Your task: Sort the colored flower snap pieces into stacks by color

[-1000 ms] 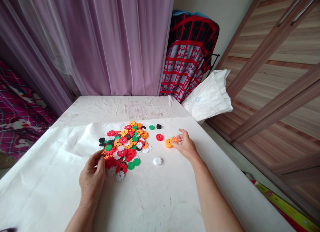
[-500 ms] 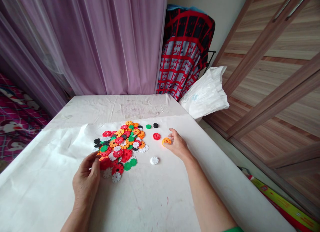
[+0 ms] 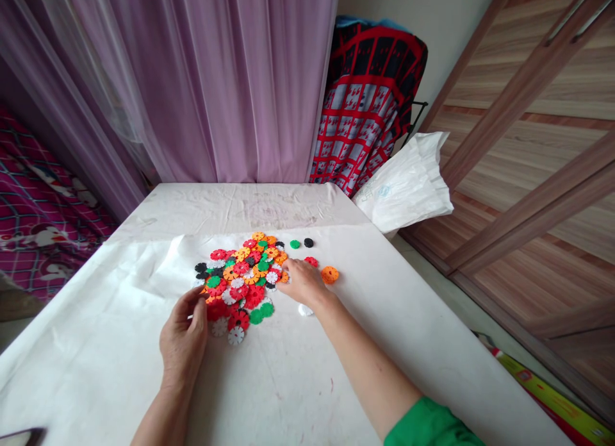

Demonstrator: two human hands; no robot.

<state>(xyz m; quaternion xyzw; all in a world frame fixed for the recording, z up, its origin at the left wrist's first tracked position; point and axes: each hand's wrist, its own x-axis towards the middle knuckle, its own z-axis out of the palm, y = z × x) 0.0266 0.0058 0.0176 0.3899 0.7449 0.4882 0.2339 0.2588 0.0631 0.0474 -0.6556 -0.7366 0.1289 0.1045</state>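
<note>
Mid white-covered tabletop [image 3: 298, 382]: pile of small notched plastic discs [image 3: 243, 276], red, orange, green, white and black. Left hand [image 3: 185, 337] at the pile's near-left edge, grip with thumb and fingers drawn close; whether clamped on a disc, cannot tell. Right hand [image 3: 302, 283] palm down at the pile's right edge, fingertips on discs; grip hidden, cannot tell. Single orange notched disc [image 3: 329, 275] just beside right hand.

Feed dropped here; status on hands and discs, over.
Left hand at near-left edge of disc pile, grip unclear. Right hand palm down on its right edge. Orange disc lies apart, right of that hand.
</note>
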